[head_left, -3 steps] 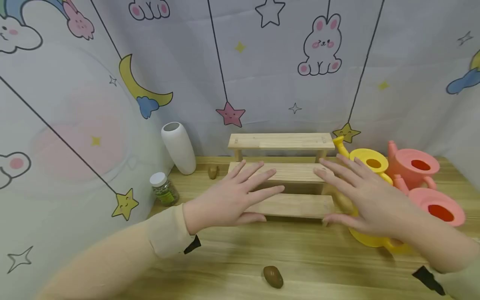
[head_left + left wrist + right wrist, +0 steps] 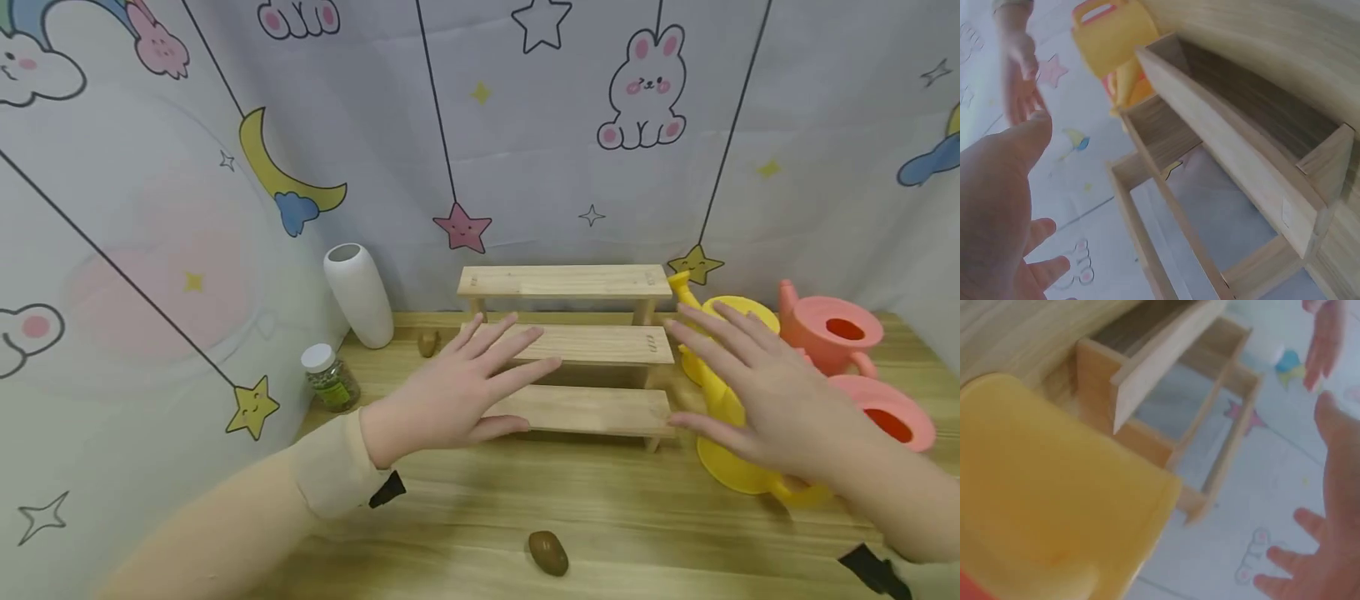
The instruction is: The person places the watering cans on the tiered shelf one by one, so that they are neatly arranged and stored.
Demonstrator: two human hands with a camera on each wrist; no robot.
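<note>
A three-tier wooden step shelf (image 2: 592, 343) stands toward the back of the wooden table. My left hand (image 2: 457, 392), fingers spread, is over the shelf's left side in the head view and holds nothing. In the left wrist view its thumb and fingers are extended beside the shelf. On the other side my right hand (image 2: 765, 392) is spread too, holding nothing, just right of the shelf's steps. It overlaps the yellow watering cans (image 2: 731, 454) and hides part of them. The right wrist view shows a yellow can (image 2: 1054, 481) large and close by.
Two pink watering cans (image 2: 832, 329) stand at the right. At the left are a white vase (image 2: 360, 296) and a white-lidded jar (image 2: 330, 379). One brown stone-like object (image 2: 548, 552) lies near the front, another (image 2: 427, 342) by the vase. Patterned cloth (image 2: 555, 167) hangs behind.
My right hand has shifted right, away from the shelf, uncovering the right ends of its steps. The left hand has moved slightly left.
</note>
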